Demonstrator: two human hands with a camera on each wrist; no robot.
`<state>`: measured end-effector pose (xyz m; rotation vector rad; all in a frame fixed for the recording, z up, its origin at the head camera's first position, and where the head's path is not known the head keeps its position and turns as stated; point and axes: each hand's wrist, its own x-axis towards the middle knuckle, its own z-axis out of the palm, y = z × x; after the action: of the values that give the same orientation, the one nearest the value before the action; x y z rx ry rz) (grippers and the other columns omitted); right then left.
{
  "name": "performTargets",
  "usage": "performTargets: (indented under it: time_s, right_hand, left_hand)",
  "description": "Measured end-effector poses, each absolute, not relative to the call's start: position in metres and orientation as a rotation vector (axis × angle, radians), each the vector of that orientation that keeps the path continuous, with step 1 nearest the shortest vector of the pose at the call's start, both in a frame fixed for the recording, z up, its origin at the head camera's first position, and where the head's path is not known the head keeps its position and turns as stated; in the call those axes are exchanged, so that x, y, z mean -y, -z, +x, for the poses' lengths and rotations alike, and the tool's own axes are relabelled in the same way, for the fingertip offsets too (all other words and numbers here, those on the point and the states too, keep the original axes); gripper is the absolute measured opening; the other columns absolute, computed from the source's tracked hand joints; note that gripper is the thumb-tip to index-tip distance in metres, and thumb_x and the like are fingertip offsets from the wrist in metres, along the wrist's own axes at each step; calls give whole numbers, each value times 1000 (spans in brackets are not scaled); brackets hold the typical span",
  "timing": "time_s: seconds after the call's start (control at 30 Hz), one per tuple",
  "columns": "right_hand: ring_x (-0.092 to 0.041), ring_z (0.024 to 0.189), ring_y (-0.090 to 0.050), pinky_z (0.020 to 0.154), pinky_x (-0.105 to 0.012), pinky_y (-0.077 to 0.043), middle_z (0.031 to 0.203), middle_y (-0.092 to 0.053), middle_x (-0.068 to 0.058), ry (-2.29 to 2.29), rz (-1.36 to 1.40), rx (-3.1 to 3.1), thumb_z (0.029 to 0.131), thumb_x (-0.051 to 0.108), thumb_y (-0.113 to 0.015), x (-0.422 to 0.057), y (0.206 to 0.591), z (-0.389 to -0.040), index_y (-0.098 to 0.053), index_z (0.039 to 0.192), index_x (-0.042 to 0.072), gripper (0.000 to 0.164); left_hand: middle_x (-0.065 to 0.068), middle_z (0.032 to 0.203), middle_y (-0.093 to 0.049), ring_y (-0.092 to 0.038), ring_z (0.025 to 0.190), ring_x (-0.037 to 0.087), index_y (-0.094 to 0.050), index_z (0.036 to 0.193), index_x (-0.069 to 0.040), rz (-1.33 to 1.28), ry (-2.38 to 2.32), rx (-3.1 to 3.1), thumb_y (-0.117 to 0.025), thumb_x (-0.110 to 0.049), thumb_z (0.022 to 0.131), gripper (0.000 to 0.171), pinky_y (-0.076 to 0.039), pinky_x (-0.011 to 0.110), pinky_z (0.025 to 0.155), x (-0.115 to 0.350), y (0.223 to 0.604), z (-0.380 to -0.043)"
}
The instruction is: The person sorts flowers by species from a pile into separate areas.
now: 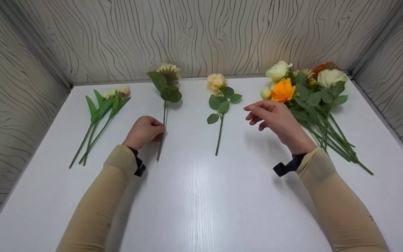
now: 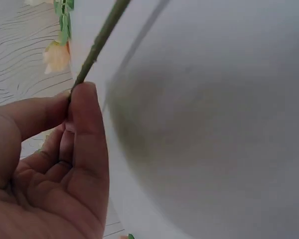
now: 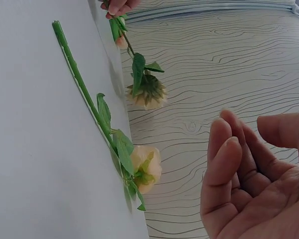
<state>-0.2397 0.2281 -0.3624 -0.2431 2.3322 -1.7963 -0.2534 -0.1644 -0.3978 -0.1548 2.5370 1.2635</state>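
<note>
My left hand [image 1: 145, 132] pinches the stem of a cream flower [image 1: 169, 74] between thumb and forefinger, left of the table's middle. In the left wrist view the thin green stem [image 2: 102, 42] runs up from the fingertips. To the right, a peach rose [image 1: 217, 82] lies on the table with its stem toward me. My right hand [image 1: 275, 119] hovers between that rose and a pile of mixed flowers, fingers loosely bent with nothing between them. The right wrist view shows this hand [image 3: 254, 174] apart from the rose [image 3: 147, 169].
Several tulips [image 1: 100, 108] lie on the left of the white table [image 1: 194, 210]. At the right is the pile of flowers with an orange rose [image 1: 283, 90], white roses [image 1: 331, 77] and crossed stems [image 1: 341, 143]. A wood-patterned wall [image 1: 201, 38] stands behind the table.
</note>
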Motion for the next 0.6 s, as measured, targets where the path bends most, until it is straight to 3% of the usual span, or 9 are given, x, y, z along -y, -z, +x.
performTargets:
  time_s: [0.6]
  right_hand:
    - [-26, 95, -66, 72, -27, -56, 109, -69, -18, 1731, -219, -2353, 103, 39, -62, -226, 364, -240, -69, 125, 6, 40]
  left_hand:
    - [14, 104, -66, -66, 88, 23, -64, 114, -3, -172, -1171, -2542, -70, -21, 98, 25, -56, 35, 80, 167, 401, -249]
